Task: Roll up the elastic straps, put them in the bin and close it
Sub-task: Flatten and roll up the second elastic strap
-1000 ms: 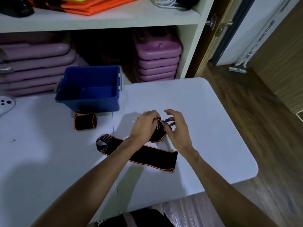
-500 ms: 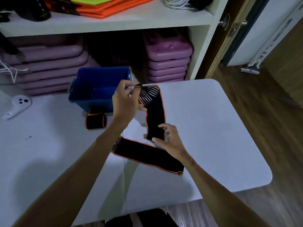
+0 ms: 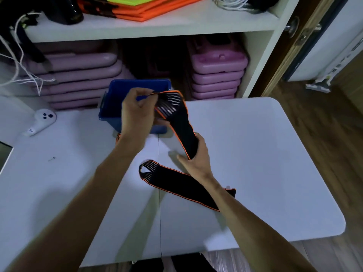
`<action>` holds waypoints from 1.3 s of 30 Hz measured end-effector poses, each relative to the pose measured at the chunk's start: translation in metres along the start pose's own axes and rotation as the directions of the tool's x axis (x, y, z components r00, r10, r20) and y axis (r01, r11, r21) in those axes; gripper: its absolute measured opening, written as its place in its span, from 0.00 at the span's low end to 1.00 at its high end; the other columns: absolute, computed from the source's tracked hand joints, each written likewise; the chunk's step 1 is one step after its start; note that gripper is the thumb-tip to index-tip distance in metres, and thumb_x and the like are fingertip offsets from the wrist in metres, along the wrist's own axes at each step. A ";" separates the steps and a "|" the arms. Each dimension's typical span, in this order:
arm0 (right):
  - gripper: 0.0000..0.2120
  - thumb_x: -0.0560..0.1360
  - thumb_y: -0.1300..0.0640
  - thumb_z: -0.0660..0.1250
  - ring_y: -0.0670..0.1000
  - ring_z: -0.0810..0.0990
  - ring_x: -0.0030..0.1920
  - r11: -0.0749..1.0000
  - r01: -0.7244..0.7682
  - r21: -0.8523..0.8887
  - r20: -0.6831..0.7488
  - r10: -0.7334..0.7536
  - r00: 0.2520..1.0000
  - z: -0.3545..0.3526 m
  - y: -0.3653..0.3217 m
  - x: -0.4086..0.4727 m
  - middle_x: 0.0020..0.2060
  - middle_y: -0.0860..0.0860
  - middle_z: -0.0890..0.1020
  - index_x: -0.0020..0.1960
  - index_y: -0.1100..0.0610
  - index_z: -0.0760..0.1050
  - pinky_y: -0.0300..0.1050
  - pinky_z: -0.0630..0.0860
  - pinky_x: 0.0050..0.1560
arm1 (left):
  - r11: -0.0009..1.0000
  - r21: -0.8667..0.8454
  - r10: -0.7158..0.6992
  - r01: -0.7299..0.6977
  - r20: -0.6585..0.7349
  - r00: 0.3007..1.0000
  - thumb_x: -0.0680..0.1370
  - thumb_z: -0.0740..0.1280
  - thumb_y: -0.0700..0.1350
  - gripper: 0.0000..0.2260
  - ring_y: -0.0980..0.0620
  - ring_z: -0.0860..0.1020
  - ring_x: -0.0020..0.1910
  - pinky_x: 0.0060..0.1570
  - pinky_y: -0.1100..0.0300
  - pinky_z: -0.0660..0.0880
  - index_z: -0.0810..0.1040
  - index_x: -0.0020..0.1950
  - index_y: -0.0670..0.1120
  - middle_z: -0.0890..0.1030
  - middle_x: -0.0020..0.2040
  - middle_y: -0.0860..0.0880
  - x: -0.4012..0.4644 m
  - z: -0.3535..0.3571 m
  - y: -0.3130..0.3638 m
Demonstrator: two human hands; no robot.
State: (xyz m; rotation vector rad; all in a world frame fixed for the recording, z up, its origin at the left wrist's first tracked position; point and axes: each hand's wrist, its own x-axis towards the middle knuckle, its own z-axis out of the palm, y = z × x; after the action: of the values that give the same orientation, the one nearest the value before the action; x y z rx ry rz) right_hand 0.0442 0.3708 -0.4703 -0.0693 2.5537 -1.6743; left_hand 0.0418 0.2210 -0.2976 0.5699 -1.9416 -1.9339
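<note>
Above white table point(image 3: 255, 154): left hand point(image 3: 137, 116) pinches strap point(image 3: 180, 122) top end, right hand point(image 3: 196, 154) grips lower part

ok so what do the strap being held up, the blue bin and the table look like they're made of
Held strap: likely woven elastic fabric, matte black with orange edging; it drapes limply between the left hand and right hand, and its end splits into thin cords.
Blue bin: probably moulded plastic, smooth, faintly glossy, with a rolled rim.
Table: smooth white top, plastic or laminate; can't tell which.

No readable text, label or number anywhere.
</note>
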 end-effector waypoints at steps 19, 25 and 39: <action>0.43 0.64 0.25 0.60 0.56 0.69 0.62 0.520 0.327 -0.789 0.410 0.049 0.911 -0.081 0.078 -0.081 0.65 0.50 0.70 0.76 0.36 0.53 0.56 0.64 0.62 | 0.287 0.943 -0.128 -0.170 0.213 0.969 0.74 0.65 0.43 0.04 0.42 0.77 0.42 0.38 0.53 0.71 0.74 0.48 0.45 0.77 0.46 0.45 -0.014 -0.078 -0.192; 0.45 0.67 0.31 0.61 0.56 0.70 0.59 0.473 0.356 -0.806 0.448 0.093 0.889 -0.084 0.078 -0.083 0.65 0.53 0.68 0.78 0.40 0.46 0.54 0.67 0.58 | 0.381 0.921 -0.073 -0.086 0.122 0.990 0.73 0.66 0.37 0.13 0.34 0.77 0.45 0.42 0.45 0.73 0.70 0.57 0.42 0.75 0.53 0.38 0.000 -0.089 -0.190; 0.25 0.77 0.34 0.58 0.58 0.70 0.65 0.501 0.552 -0.667 0.562 -0.149 0.814 -0.087 0.094 -0.113 0.69 0.55 0.71 0.69 0.46 0.70 0.55 0.74 0.58 | 0.518 0.852 -0.099 0.079 -0.032 0.995 0.73 0.60 0.31 0.13 0.35 0.76 0.41 0.47 0.44 0.75 0.76 0.53 0.42 0.75 0.50 0.37 0.013 -0.114 -0.199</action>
State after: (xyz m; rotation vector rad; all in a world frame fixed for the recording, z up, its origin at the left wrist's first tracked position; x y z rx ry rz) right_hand 0.1495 0.4972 -0.5168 -0.9929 2.7641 -0.2476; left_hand 0.0969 0.1182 -0.4951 0.8934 -2.8723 -0.8440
